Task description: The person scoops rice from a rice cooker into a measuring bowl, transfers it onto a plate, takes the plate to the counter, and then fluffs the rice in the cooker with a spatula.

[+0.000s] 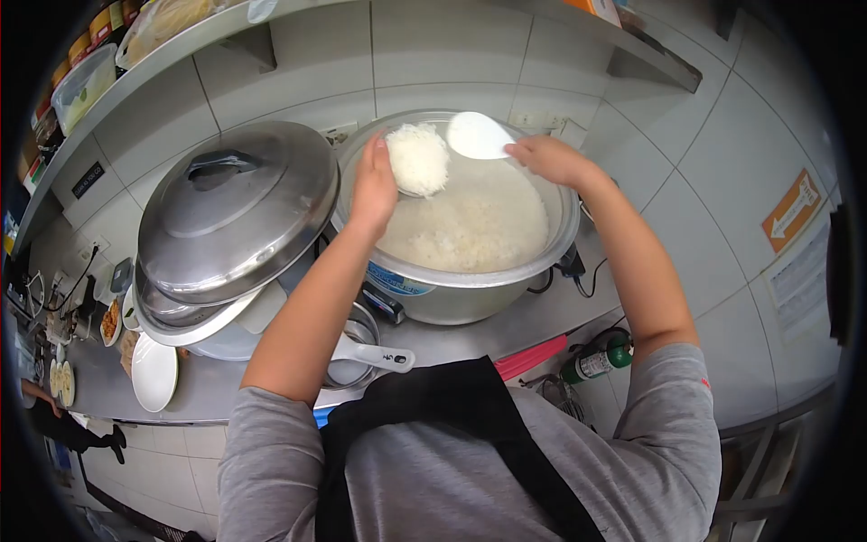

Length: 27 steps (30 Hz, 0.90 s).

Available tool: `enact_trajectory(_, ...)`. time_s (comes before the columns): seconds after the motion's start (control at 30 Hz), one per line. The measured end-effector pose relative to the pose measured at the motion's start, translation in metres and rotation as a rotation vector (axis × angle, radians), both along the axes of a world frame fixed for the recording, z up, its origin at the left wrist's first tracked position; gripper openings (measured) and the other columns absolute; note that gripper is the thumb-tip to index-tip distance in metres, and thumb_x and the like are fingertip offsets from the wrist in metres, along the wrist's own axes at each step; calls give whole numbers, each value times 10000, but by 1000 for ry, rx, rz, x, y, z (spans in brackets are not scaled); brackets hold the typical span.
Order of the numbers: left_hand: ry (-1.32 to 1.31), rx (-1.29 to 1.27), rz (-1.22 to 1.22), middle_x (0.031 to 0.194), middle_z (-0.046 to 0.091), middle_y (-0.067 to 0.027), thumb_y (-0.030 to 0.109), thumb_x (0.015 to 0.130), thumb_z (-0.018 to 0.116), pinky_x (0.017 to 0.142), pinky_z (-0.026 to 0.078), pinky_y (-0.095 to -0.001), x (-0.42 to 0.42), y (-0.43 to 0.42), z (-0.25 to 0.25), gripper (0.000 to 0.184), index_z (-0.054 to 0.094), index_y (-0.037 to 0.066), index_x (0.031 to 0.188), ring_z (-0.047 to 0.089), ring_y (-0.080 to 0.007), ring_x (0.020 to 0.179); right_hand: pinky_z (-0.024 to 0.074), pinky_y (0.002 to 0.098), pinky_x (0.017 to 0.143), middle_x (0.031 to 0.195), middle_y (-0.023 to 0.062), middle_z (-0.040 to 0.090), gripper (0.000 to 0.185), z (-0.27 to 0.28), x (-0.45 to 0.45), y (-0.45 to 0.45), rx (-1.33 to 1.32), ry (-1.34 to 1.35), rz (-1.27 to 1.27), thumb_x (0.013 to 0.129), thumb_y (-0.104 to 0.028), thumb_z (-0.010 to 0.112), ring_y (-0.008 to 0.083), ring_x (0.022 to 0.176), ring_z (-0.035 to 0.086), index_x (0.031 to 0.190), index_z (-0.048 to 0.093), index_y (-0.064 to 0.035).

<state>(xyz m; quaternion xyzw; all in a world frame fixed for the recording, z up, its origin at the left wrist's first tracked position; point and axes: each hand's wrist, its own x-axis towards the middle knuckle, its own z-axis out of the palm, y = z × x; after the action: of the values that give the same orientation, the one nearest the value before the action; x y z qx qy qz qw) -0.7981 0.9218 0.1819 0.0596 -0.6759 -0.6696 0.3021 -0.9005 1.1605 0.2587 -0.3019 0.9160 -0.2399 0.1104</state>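
My left hand is closed around the side of a small rice-filled container, most of it hidden under a heaped mound of white rice. It is held over the left part of a large metal rice cooker pot. Loose cooked rice lies inside that pot. In my right hand is the handle of a white rice paddle. Its flat blade points left, above the pot's far rim and close to the mound.
Left of the pot, a big metal lid rests tilted on stacked bowls. A white oval dish and a white-handled utensil are nearby. A shelf runs overhead. A green cylinder stands below right. Another person's leg shows far left.
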Motion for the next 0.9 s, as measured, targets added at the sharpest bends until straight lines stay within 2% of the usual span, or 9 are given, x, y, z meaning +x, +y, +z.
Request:
enact_trajectory(0.07, 21, -42, -3, 1271, 485, -203, 302, 999, 272, 1024, 323, -355, 4, -5, -1, 451, 430, 17, 1311, 448, -308, 1206, 500, 407, 739, 990, 178, 660, 468, -30, -27, 8, 521, 454, -53, 910, -442, 482, 310, 916, 641, 976, 660, -14)
enact_trajectory(0.13, 50, -91, -1, 1264, 486, -203, 302, 1001, 272, 1024, 323, -357, 7, -6, 1, 446, 433, 23, 1309, 447, -311, 1202, 512, 398, 705, 897, 134, 686, 396, -76, -20, 5, 693, 616, 77, 884, -402, 532, 292, 848, 661, 894, 696, -42)
enact_trajectory(0.2, 90, -171, 12, 1261, 480, -208, 303, 1004, 270, 1028, 319, -363, 9, -4, 5, 438, 436, 36, 1308, 438, -316, 1204, 514, 402, 701, 841, 95, 692, 365, -100, 6, -12, 736, 645, 186, 881, -382, 536, 274, 816, 668, 846, 708, -61)
enact_trajectory(0.3, 186, -234, 3, 1265, 460, -218, 300, 1006, 271, 1036, 309, -370, 6, -5, 7, 425, 436, 51, 1309, 419, -327, 1212, 513, 400, 714, 835, 99, 689, 380, -69, 49, -18, 931, 589, 394, 884, -396, 527, 274, 834, 662, 862, 706, -61)
enact_trajectory(0.63, 33, -265, 7, 1284, 429, -233, 322, 1002, 274, 1036, 300, -380, -5, -15, -9, 417, 432, 122, 1332, 403, -336, 1212, 456, 420, 708, 798, 161, 641, 484, -15, 20, 31, 602, 17, 311, 920, -462, 435, 313, 779, 619, 808, 648, -42)
enact_trajectory(0.7, -64, -261, 31, 1281, 429, -240, 331, 999, 270, 1033, 303, -375, -7, -10, -11, 431, 424, 116, 1339, 406, -342, 1207, 437, 426, 681, 764, 176, 622, 492, 0, 15, 32, 236, 187, 104, 921, -465, 432, 310, 753, 606, 783, 609, -26)
enact_trajectory(0.73, -59, -255, 35, 1281, 429, -240, 331, 999, 270, 1033, 303, -375, -8, -6, -11, 431, 424, 116, 1339, 406, -342, 1207, 460, 420, 702, 827, 168, 627, 338, 1, 18, 26, 180, 320, 59, 935, -321, 425, 310, 768, 614, 894, 594, -31)
enact_trajectory(0.8, -95, -77, -69, 1323, 448, -154, 385, 995, 283, 985, 384, -379, -12, 7, -10, 506, 363, 54, 1370, 430, -265, 1225, 471, 421, 715, 877, 161, 626, 263, -26, 21, 5, 120, 517, 14, 924, -239, 411, 312, 792, 615, 981, 571, -38)
enact_trajectory(0.9, -155, 231, -62, 1307, 452, -210, 327, 994, 268, 1020, 328, -373, -29, 17, -7, 477, 398, 21, 1336, 430, -325, 1216, 482, 452, 753, 958, 200, 612, 318, -74, 58, -39, 196, 839, -46, 887, -54, 397, 341, 892, 595, 1183, 511, -25)
